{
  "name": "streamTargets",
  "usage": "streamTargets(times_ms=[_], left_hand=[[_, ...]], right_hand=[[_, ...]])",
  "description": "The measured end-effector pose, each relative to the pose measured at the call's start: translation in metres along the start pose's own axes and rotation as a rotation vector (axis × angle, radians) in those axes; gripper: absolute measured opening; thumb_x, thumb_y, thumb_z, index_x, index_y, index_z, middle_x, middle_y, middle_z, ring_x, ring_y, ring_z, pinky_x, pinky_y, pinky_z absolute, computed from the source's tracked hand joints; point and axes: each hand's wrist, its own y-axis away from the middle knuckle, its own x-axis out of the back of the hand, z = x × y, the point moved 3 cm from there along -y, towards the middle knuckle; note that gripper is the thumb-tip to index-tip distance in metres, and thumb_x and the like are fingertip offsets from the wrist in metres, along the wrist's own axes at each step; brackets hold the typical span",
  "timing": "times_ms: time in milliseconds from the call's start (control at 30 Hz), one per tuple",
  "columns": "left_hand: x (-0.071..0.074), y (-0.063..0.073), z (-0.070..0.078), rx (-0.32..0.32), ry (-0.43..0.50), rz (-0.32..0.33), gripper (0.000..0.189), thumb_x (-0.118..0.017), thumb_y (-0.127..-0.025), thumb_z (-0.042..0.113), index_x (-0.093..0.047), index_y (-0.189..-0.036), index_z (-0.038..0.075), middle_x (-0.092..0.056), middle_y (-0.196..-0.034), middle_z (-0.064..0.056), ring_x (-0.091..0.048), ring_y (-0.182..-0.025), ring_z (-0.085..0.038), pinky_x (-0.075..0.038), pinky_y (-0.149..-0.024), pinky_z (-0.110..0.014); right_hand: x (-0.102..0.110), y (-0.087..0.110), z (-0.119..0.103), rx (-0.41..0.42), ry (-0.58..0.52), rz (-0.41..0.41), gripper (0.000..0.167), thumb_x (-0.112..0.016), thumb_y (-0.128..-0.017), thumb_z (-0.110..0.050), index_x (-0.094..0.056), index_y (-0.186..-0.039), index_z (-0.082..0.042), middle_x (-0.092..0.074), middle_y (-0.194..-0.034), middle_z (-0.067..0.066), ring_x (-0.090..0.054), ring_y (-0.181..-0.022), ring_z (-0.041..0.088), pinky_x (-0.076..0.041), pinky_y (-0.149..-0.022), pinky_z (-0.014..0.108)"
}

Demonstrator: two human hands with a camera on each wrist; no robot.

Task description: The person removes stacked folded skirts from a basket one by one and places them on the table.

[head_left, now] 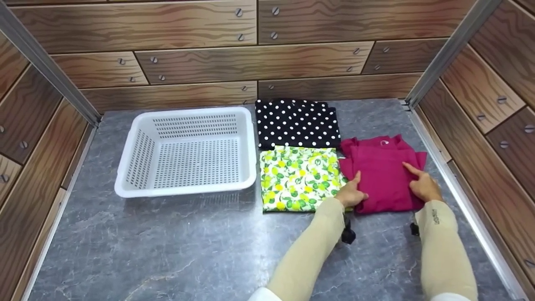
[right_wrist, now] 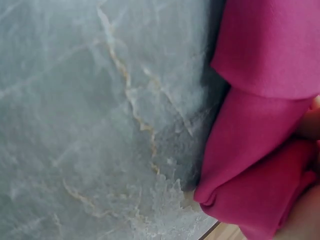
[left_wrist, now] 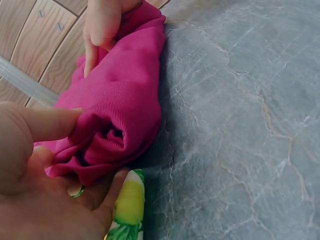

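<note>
A magenta folded garment (head_left: 382, 179) lies at the right of the table, with loose layers fanning out at its far side. My left hand (head_left: 351, 194) grips its left edge. In the left wrist view, the thumb of that left hand (left_wrist: 45, 190) lies on top of the rolled fold, with fingers beneath it. At the opposite edge, my right hand (head_left: 426, 188) holds the cloth, index finger stretched over the top. The right wrist view shows only bits of that hand, partly hidden in the garment's folds (right_wrist: 260, 120). Under the left hand's side lies a lemon-print folded cloth (head_left: 299, 179).
A black polka-dot folded cloth (head_left: 296, 123) lies behind the lemon-print one. To the left stands a white perforated plastic basket (head_left: 186, 193) with nothing in it. Wood-patterned panels (head_left: 200, 62) enclose the grey marbled table (head_left: 167, 251) at the back and sides.
</note>
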Motion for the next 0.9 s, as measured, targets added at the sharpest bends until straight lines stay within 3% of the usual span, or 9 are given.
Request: streamTargets(times_ms=[167, 300, 367, 467, 533, 600, 700, 800, 900], left_hand=[[-0.002, -0.001, 0.002, 0.008, -0.01, 0.037, 0.078, -0.068, -0.088, 0.011, -0.03, -0.155, 0.025, -0.054, -0.145, -0.002, -0.05, -0.131, -0.011, -0.04, -0.104, -0.018], [-0.005, -0.003, 0.005, 0.022, 0.001, 0.059, 0.076, -0.067, -0.089, 0.012, -0.032, -0.154, 0.027, -0.055, -0.144, 0.002, -0.054, -0.12, -0.008, -0.051, -0.089, -0.022], [-0.004, -0.003, 0.006, 0.015, -0.003, 0.053, 0.074, -0.067, -0.089, 0.013, -0.033, -0.154, 0.025, -0.053, -0.145, 0.003, -0.053, -0.122, -0.007, -0.051, -0.09, -0.021], [0.006, 0.004, 0.011, -0.031, -0.035, 0.012, 0.066, -0.065, -0.091, 0.015, -0.038, -0.152, 0.016, -0.048, -0.149, 0.002, -0.046, -0.134, -0.009, -0.041, -0.105, -0.019], [0.021, 0.013, 0.019, -0.093, -0.082, -0.038, 0.061, -0.062, -0.094, 0.018, -0.041, -0.15, 0.012, -0.041, -0.155, -0.002, -0.038, -0.142, -0.014, -0.032, -0.114, -0.022], [0.042, 0.024, 0.029, -0.193, -0.159, -0.075, 0.055, -0.059, -0.097, 0.021, -0.043, -0.148, 0.009, -0.039, -0.155, -0.006, -0.037, -0.143, -0.018, -0.031, -0.116, -0.027], [0.079, 0.046, 0.045, -0.361, -0.298, -0.053, 0.051, -0.054, -0.1, 0.027, -0.043, -0.148, 0.013, -0.036, -0.157, -0.008, -0.035, -0.144, -0.02, -0.032, -0.117, -0.032], [0.12, 0.07, 0.054, -0.517, -0.572, 0.115, 0.05, -0.05, -0.101, 0.035, -0.044, -0.147, 0.017, -0.041, -0.155, -0.006, -0.038, -0.142, -0.02, -0.033, -0.116, -0.035], [0.163, 0.092, 0.049, -0.545, -0.895, 0.324, 0.057, -0.042, -0.101, 0.05, -0.04, -0.149, 0.021, -0.037, -0.157, -0.005, -0.036, -0.144, -0.025, -0.031, -0.117, -0.045]], right_hand=[[0.0, -0.001, 0.001, 0.01, -0.009, 0.001, 0.077, -0.039, -0.078, 0.001, -0.029, -0.153, -0.01, -0.027, -0.142, 0.046, -0.044, -0.105, 0.054, -0.042, -0.083, 0.057], [0.001, -0.002, 0.0, 0.005, 0.024, 0.074, 0.077, -0.041, -0.077, 0.001, -0.032, -0.152, -0.011, -0.028, -0.143, 0.046, -0.042, -0.112, 0.06, -0.039, -0.09, 0.066], [0.0, 0.0, -0.001, -0.02, 0.046, 0.112, 0.075, -0.043, -0.078, 0.001, -0.034, -0.152, -0.013, -0.023, -0.146, 0.045, -0.035, -0.118, 0.064, -0.034, -0.096, 0.071], [-0.002, 0.005, -0.004, -0.05, 0.09, 0.203, 0.07, -0.046, -0.08, -0.001, -0.039, -0.149, -0.012, -0.016, -0.15, 0.042, -0.026, -0.123, 0.067, -0.027, -0.097, 0.077], [0.001, 0.009, -0.01, -0.049, 0.094, 0.292, 0.063, -0.046, -0.083, -0.002, -0.044, -0.146, -0.009, -0.014, -0.153, 0.039, -0.023, -0.127, 0.066, -0.024, -0.095, 0.08], [0.006, 0.01, -0.021, -0.02, 0.085, 0.404, 0.054, -0.046, -0.086, -0.004, -0.048, -0.141, -0.005, -0.018, -0.154, 0.037, -0.023, -0.13, 0.063, -0.022, -0.095, 0.079], [0.013, 0.011, -0.044, 0.044, 0.032, 0.531, 0.044, -0.05, -0.093, -0.011, -0.051, -0.135, 0.001, -0.028, -0.152, 0.034, -0.027, -0.132, 0.058, -0.024, -0.096, 0.077], [0.017, 0.013, -0.065, 0.096, -0.03, 0.566, 0.045, -0.053, -0.098, -0.023, -0.052, -0.136, 0.001, -0.034, -0.151, 0.03, -0.031, -0.134, 0.053, -0.026, -0.099, 0.074], [0.018, 0.015, -0.083, 0.126, -0.084, 0.534, 0.052, -0.046, -0.101, -0.034, -0.049, -0.14, 0.0, -0.033, -0.153, 0.028, -0.028, -0.139, 0.049, -0.021, -0.105, 0.072]])
